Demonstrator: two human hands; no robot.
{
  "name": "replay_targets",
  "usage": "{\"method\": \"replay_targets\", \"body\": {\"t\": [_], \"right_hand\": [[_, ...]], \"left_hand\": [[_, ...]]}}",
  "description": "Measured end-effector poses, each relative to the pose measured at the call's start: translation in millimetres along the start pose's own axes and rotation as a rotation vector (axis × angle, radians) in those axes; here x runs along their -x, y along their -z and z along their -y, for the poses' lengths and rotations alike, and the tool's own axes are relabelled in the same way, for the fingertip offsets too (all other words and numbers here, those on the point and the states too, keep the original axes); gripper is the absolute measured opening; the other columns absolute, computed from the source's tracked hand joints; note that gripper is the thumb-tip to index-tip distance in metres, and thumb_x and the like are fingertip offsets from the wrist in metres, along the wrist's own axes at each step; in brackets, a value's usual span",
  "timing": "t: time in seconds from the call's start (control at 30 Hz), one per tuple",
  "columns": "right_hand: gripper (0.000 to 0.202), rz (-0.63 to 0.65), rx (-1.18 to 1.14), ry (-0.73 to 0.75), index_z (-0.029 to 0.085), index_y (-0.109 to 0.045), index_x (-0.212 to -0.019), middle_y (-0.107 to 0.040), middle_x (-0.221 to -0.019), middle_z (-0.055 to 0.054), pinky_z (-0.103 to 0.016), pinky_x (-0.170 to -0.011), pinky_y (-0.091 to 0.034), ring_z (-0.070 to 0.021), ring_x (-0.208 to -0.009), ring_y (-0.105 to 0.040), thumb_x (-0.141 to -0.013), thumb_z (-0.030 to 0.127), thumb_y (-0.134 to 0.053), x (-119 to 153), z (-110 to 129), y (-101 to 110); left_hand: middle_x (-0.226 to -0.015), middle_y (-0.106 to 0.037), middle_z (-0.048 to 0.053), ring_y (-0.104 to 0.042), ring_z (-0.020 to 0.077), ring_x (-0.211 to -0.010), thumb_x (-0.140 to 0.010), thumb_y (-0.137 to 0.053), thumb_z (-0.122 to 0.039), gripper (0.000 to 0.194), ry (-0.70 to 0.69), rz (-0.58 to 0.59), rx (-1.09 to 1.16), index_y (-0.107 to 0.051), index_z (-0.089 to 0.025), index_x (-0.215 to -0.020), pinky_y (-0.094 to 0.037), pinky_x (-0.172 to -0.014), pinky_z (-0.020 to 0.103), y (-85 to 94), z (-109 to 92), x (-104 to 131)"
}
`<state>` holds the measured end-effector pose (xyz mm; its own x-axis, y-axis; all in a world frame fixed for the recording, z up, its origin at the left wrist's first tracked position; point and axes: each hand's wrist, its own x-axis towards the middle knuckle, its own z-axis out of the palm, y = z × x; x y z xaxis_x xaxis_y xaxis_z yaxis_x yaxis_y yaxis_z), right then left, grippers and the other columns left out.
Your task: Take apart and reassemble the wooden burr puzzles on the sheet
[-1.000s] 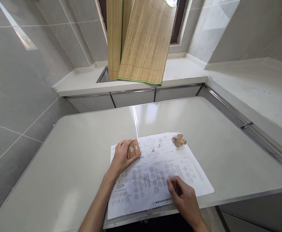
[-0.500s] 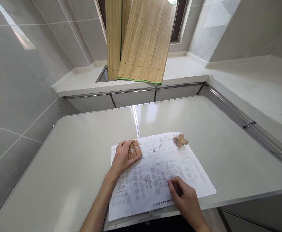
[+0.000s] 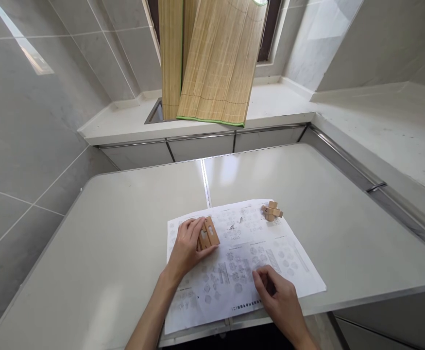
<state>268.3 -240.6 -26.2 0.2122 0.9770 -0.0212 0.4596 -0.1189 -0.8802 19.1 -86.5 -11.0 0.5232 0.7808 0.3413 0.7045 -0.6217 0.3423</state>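
Observation:
A flat set of brown wooden pieces with slots (image 3: 209, 234) lies on a printed paper sheet (image 3: 245, 253). My left hand (image 3: 188, 245) grips its left side, fingers over the far edge and thumb along the near edge. Near the sheet's front right, my right hand (image 3: 276, 294) rests with fingers curled and thumb against the index finger; whether anything is between them is too small to tell. An interlocked cross-shaped wooden block puzzle (image 3: 272, 211) sits at the sheet's back right corner.
The sheet lies on a pale folding table (image 3: 135, 204) with a centre seam. Behind it are a white counter (image 3: 125, 119), a partly covered sink (image 3: 156, 113) and a bamboo mat (image 3: 219, 68). Another counter (image 3: 390, 131) runs along the right.
My left hand has moved slightly right and nearer, with the slotted wooden pieces shifting along with it. My right hand has stayed nearly still.

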Motion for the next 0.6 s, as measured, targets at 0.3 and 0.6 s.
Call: {"method": "replay_targets", "body": {"t": [0.3,0.6], "right_hand": [[0.038,-0.014,0.011,0.031,0.024,-0.057,-0.078,-0.051,-0.061,0.004,-0.023,-0.052,-0.044,-0.0146,-0.052,-0.049,-0.104,0.052,-0.053,-0.1,2.7,1.0],[0.039,0.001,0.016,0.018,0.023,-0.058,-0.080,-0.052,-0.062,0.004,-0.024,-0.055,-0.045,-0.0147,-0.054,-0.050,-0.104,0.053,-0.052,0.5,-0.1,1.7]], "left_hand": [[-0.147,-0.060,0.022,-0.056,0.0405,-0.133,-0.093,-0.071,-0.058,0.103,-0.219,0.111,0.040,-0.016,-0.015,-0.168,-0.050,-0.109,0.060,-9.9,-51.5,19.6],[-0.145,-0.060,0.018,-0.055,0.0385,-0.134,-0.084,-0.084,-0.052,0.106,-0.141,0.176,0.160,-0.024,-0.021,-0.164,-0.051,-0.111,0.058,-15.8,-65.3,26.7]]}}
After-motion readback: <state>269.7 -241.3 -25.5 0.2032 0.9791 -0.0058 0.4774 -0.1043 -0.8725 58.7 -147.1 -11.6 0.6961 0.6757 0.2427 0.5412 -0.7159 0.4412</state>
